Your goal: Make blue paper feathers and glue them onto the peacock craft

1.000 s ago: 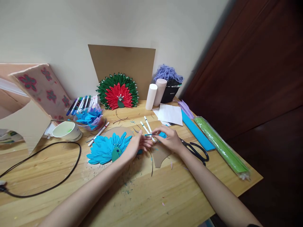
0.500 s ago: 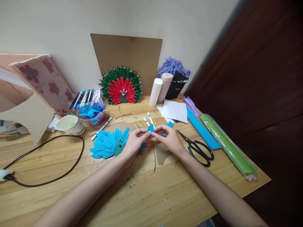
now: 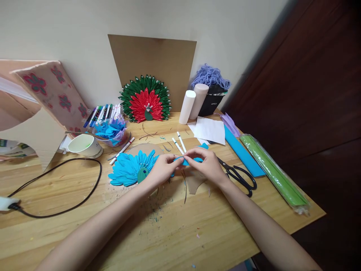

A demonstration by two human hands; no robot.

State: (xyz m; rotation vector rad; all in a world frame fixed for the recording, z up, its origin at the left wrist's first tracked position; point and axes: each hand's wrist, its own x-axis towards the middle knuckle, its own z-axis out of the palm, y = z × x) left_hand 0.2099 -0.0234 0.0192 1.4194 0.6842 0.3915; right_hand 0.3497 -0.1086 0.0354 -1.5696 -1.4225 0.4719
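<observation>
Between the fingertips of both hands is a small blue crepe paper piece (image 3: pixel 185 162), partly hidden by the fingers. My left hand (image 3: pixel 163 168) pinches its left side, and my right hand (image 3: pixel 207 164) pinches the right. A blue paper peacock (image 3: pixel 125 171) with a green body lies beside my left hand, partly behind its wrist. More blue paper (image 3: pixel 203 146) shows just behind my right hand. Past the fingertips lie two white markers (image 3: pixel 181 141). Black scissors (image 3: pixel 239 177) rest to the right of my right wrist, and a cardboard scrap (image 3: pixel 194 184) lies below the hands.
A red and green peacock (image 3: pixel 146 99) leans on a cardboard sheet (image 3: pixel 155 56) at the back. Left stand a paper cup (image 3: pixel 86 147), a bowl of blue scraps (image 3: pixel 111 131) and a black cable (image 3: pixel 100 177). Green (image 3: pixel 273 169) and blue paper rolls (image 3: pixel 245 154) lie right.
The blue piece, which stood up as a pointed petal above the fingertips, now lies lower and flatter between them. The hands remain close together, and the camera view has shifted slightly.
</observation>
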